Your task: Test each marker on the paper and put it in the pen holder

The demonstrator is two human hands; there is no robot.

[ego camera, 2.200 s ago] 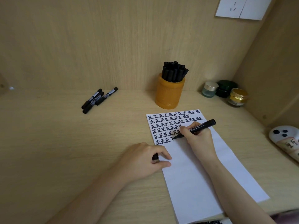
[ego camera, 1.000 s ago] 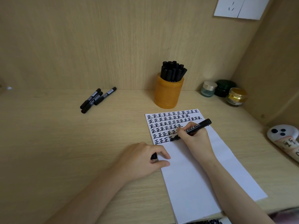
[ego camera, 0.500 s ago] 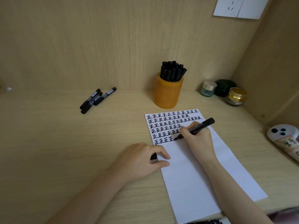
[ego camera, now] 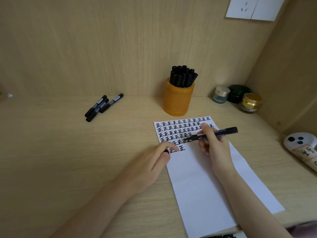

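A white paper [ego camera: 202,177] lies on the wooden desk, its top part filled with rows of black written marks. My right hand [ego camera: 214,145] grips an uncapped black marker [ego camera: 221,133], lifted off the sheet and lying nearly level, tip pointing left. My left hand [ego camera: 151,162] rests at the paper's left edge and pinches the marker's black cap [ego camera: 166,150]. An orange pen holder [ego camera: 178,98] stands behind the paper, packed with several black markers [ego camera: 182,76]. Three loose black markers [ego camera: 103,106] lie at the back left.
Three small jars [ego camera: 237,97] stand in the back right corner by the side wall. A white rounded object with black dots [ego camera: 301,146] lies at the right edge. A wall socket [ego camera: 253,7] is at the top right.
My right hand has raised the marker's tip off the paper and turned it nearly level. My left hand with the cap has moved forward toward the marker tip.
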